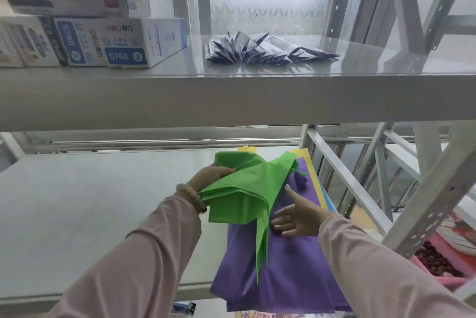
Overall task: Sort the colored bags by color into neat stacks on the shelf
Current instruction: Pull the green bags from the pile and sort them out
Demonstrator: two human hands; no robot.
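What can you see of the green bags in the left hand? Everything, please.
The green bags form a bright, matte bundle, thin and fabric-like, with several layered edges showing at its lower left. The left hand grips the bundle at its upper left and holds it, creased and tilted, above the lower shelf. One narrow strip hangs down over the purple bag beneath. The right hand lies open beside the bundle's lower edge; whether it touches the green cannot be told.

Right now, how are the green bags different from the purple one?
The green bags are lifted, gripped by the left hand; the purple bag lies on the shelf under the right hand. The green bags are folded and drooping; the purple bag is spread flat. Both are thin and plain-coloured.
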